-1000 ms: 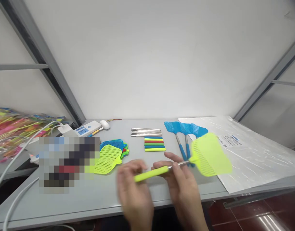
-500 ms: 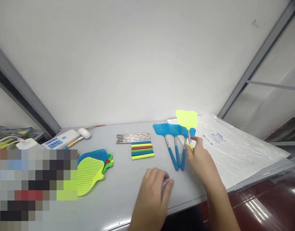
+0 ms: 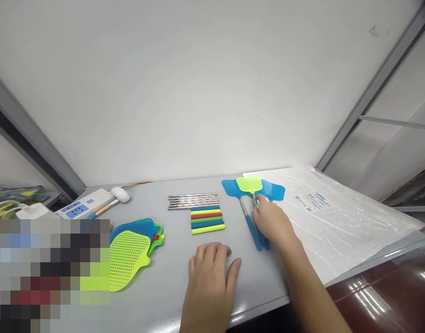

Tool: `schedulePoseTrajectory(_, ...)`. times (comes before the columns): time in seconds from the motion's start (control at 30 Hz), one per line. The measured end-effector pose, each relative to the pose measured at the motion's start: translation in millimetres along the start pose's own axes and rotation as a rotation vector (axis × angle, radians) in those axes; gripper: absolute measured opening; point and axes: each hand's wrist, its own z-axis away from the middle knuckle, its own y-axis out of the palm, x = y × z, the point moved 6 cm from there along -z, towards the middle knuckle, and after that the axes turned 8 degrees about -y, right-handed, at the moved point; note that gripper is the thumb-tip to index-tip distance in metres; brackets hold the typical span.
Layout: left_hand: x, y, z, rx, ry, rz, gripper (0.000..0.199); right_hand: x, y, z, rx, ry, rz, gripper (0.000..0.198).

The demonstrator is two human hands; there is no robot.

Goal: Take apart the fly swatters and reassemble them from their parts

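Note:
My right hand point(image 3: 272, 223) is closed around the shaft of a yellow-green fly swatter point(image 3: 249, 184). Its head overlaps the blue fly swatters point(image 3: 253, 235) lying side by side, and my fingers hide its handle. My left hand point(image 3: 212, 277), empty and with the thumb apart, rests near the front edge of the table point(image 3: 157, 296). Beyond it lies a row of coloured handle sleeves point(image 3: 207, 220) in blue, yellow-green, red and green. Several metal rods point(image 3: 192, 201) are lined up just behind the sleeves.
Loose swatter heads point(image 3: 129, 259) are stacked at the left, yellow-green on top. A white power strip point(image 3: 81, 206) and a white computer mouse point(image 3: 120, 194) sit farther back. White plastic sheeting point(image 3: 351, 217) covers the right side. A wall closes off the back; the lower left is pixelated.
My right hand has moved left with the yellow-green swatter and lowered it onto the blue ones. My left hand has shifted slightly left and flattened towards the table.

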Motion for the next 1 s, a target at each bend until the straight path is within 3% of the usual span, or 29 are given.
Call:
schedulePoseTrajectory(0.53,0.1,0.0,0.7,-0.012,0.007,-0.008,0.013,10.2,9.6,3.4,0.03,-0.074,0.083,0.031)
schedulePoseTrajectory(0.67,-1.0,-2.8,0.9,-0.027,-0.003,-0.006,0.014,4.1,8.1,10.2,0.009,-0.063,0.077,0.032)
schedulePoseTrajectory(0.83,-2.4,-3.8,1.5,0.051,-0.005,0.014,0.015,-5.1,-0.6,17.3,-0.086,-0.035,0.003,0.034)
schedulePoseTrajectory(1.0,4.4,-12.5,3.8,0.071,-0.026,0.076,0.015,27.5,-19.7,17.4,-0.155,-0.216,-0.043,0.032)
